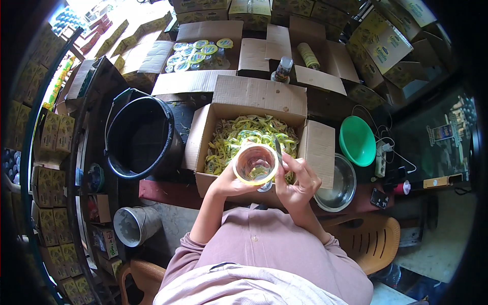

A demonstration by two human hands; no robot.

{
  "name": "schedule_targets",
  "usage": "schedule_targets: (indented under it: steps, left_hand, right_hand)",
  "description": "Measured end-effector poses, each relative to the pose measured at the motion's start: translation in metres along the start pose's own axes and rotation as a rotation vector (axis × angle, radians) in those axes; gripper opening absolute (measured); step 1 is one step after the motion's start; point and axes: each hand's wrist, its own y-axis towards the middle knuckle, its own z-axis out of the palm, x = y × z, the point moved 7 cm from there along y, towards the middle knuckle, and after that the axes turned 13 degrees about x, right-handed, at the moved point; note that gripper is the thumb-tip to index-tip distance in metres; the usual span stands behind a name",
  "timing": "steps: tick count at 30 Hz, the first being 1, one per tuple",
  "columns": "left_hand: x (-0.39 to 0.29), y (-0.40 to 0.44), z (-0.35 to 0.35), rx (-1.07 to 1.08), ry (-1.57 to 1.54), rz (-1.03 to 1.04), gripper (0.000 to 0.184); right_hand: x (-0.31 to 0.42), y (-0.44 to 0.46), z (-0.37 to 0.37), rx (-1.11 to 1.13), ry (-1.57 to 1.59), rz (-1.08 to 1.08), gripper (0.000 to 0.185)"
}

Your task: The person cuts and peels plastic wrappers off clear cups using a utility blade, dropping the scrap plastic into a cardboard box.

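Note:
My left hand (230, 180) is wrapped round a clear plastic cup (246, 175) with a yellow rim, its open mouth turned up towards me. In the fingers of my right hand (299, 184) is a small knife (278, 147), its dark blade pointing up beside the cup's rim. The knife's handle is mostly hidden by the fingers. Just beyond both hands stands an open cardboard box (259, 97) holding a heap of yellow-green printed strips (223, 142).
Left of the box is a black bucket (170, 140); a grey bucket (138, 226) stands lower. At right are a green bowl (357, 141) and a metal bowl (341, 185). Behind are a box of lidded cups (195, 55), a glass jar (282, 68) and stacked lids (308, 56).

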Motion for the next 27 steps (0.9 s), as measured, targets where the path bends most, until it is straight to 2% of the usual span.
schedule_targets:
  steps: [6,9,19,27]
  left_hand:
    - [0.007,-0.001,0.001,0.114,0.066,-0.075,0.077]
    - [0.019,-0.005,0.0,0.024,-0.241,-0.063,0.076]
    - [0.008,-0.001,-0.002,0.043,-0.287,0.055,0.073]
    - [0.018,-0.008,0.0,0.026,-0.294,-0.044,0.076]
  right_hand:
    - [-0.004,0.0,0.0,0.002,-0.032,0.004,0.033]
    - [-0.003,0.002,-0.002,-0.044,-0.014,0.016,0.031]
    - [0.003,-0.008,-0.001,-0.021,0.043,0.022,0.029]
    - [0.006,-0.006,-0.001,0.008,-0.029,-0.022,0.03]
